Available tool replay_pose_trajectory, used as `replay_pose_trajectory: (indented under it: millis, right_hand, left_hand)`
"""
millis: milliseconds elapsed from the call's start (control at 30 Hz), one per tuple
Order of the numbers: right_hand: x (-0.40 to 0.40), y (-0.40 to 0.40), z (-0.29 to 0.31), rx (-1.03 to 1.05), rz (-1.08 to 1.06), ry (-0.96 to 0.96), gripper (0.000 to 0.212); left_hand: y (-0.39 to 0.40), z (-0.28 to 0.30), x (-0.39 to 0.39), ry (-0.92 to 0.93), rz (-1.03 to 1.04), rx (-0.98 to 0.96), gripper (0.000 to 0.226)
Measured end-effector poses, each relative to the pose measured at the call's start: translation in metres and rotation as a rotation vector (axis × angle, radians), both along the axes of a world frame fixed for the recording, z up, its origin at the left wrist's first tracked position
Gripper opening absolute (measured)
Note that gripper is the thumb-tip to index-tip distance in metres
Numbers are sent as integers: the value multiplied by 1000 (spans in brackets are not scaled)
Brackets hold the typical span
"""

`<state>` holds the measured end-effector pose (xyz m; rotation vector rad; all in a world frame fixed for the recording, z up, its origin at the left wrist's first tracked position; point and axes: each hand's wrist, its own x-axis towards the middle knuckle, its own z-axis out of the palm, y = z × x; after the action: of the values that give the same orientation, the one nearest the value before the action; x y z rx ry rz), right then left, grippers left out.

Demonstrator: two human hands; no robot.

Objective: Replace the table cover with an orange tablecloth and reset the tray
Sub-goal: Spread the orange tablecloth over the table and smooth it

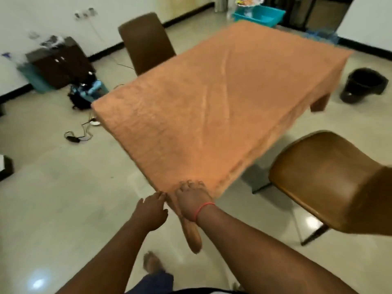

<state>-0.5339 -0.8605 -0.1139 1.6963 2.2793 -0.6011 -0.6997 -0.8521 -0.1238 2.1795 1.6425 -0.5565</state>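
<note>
An orange tablecloth (212,98) covers the whole table top and hangs over its edges. A few long creases run across its middle. My right hand (192,201) lies on the near corner, fingers curled over the cloth; a red band circles its wrist. My left hand (151,211) is just left of that corner, its fingertips touching the hanging edge of the cloth. A wooden table leg (192,232) shows below the corner. A tray (250,1) sits far off at the top, above a teal basin.
One brown chair (146,41) stands at the table's far left side, another (331,185) at the near right. A black bucket (363,84) sits on the floor to the right. A teal basin (259,15), a dark cabinet (60,62) and loose cables (79,134) lie around.
</note>
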Motion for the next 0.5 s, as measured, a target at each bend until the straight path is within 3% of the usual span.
replay_pose_trajectory:
  millis: [233,500]
  right_hand:
    - [-92,87,-11,40,-97,-44,56]
    - [-228,181,-20,28,-268,-96,53]
  left_hand:
    - [77,-10,-107,-162,100,-18,66]
    - [183,-18,-320,-68,267,-82,68]
